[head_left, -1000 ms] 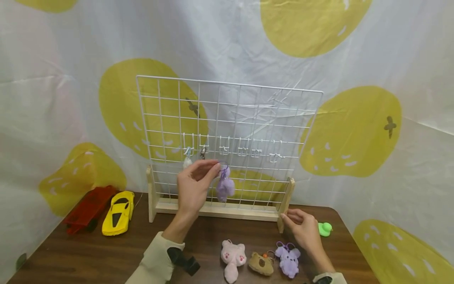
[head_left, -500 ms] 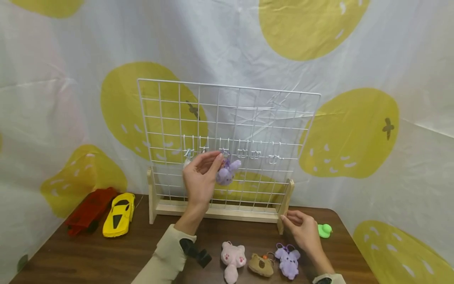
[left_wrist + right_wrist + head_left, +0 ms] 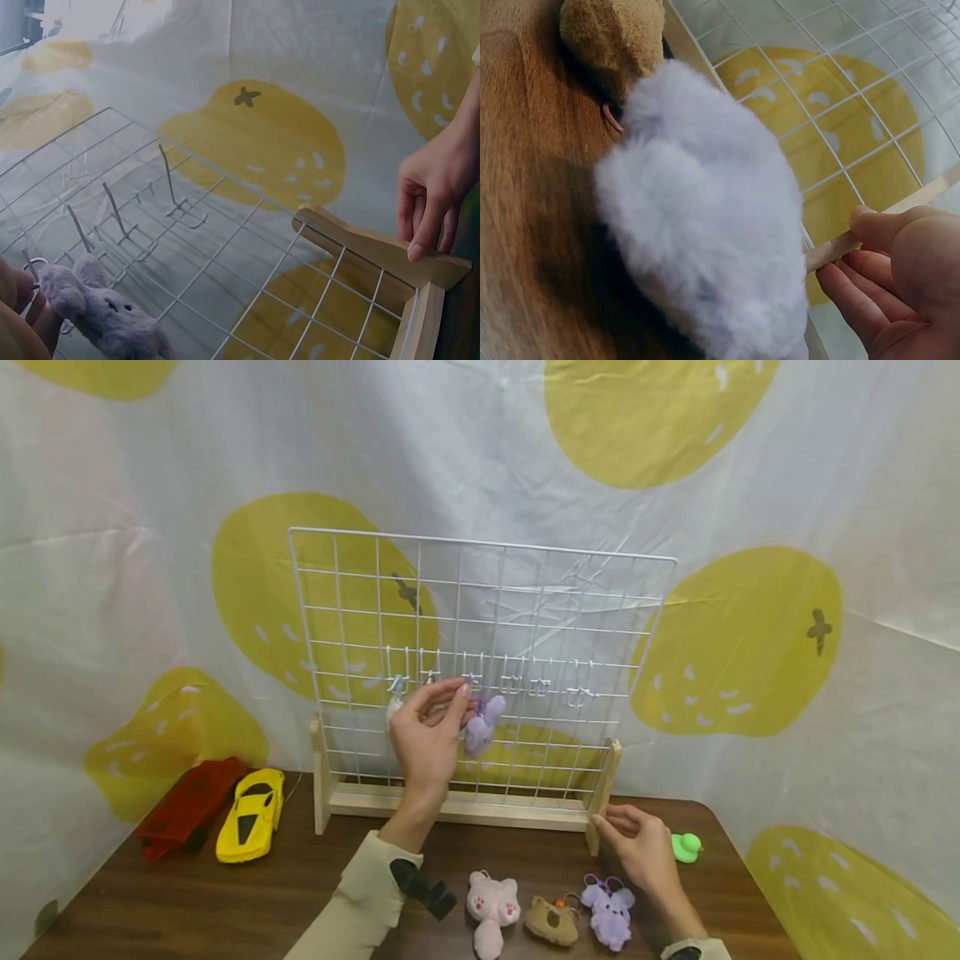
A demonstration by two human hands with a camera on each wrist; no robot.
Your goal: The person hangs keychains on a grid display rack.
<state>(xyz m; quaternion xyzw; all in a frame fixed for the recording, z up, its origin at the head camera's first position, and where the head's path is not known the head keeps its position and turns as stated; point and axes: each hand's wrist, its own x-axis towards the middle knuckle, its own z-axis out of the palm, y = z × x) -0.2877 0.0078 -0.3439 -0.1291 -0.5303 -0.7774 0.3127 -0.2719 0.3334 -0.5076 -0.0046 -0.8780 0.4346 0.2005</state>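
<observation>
I watched the left hand [image 3: 427, 731] grasping the purple toy [image 3: 482, 728] by its loop, pinched between thumb and fingers. The toy dangled beside the fingertips, in front of the wire rack [image 3: 517, 815] and well above the table [image 3: 120, 893]. Its loop was close to the third from the left in a row of white hooks [image 3: 512, 683]; I could not tell whether it had caught there. On the leftmost hook hung a pale toy [image 3: 395, 695], partly hidden by the hand.

The right hand [image 3: 641, 850] was grasping the rack's right leg [image 3: 605, 793], thumb on one side and fingers on the other. Near it I had a second purple toy [image 3: 610, 914] lying on the table, then a brown toy [image 3: 552, 924] and a pink toy [image 3: 492, 906] farther left. A green duck [image 3: 686, 847] sat just past that hand. At the left, a yellow car [image 3: 252, 817] stood beside a red car [image 3: 187, 806].
</observation>
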